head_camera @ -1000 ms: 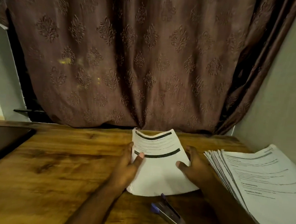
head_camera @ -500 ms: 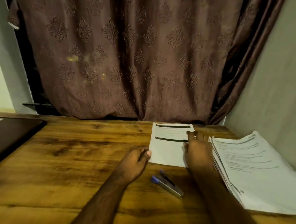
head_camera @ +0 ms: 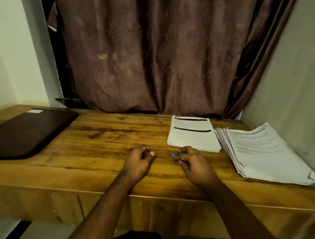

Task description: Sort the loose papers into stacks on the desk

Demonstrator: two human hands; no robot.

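The left hand (head_camera: pixel 138 160) rests on the wooden desk (head_camera: pixel 99 134) with its fingers loosely curled inward, and it holds nothing. The right hand (head_camera: pixel 193 164) lies close beside it, a small gap between them, and its fingers are curled over a stapler (head_camera: pixel 173 155). Only the blue tip of the stapler shows at the fingertips, the rest is hidden under the hand, so I cannot tell if the hand really grips it or only covers it.

Just beyond the right hand, almost touching its knuckles, lies a small stack of papers (head_camera: pixel 192 135), flat on the desk, with two black bars printed across the top sheet. Farther to the right of this hand is a thicker pile of loose papers (head_camera: pixel 266 155); its left edges are fanned out and the sheets are not aligned. The two piles lie near each other but apart.

Well away from the left hand, on its left side, a closed dark laptop (head_camera: pixel 27 130) lies on the desk. Behind the desk, beyond both hands, hangs a brown patterned curtain (head_camera: pixel 157 54), with pale walls at each side.
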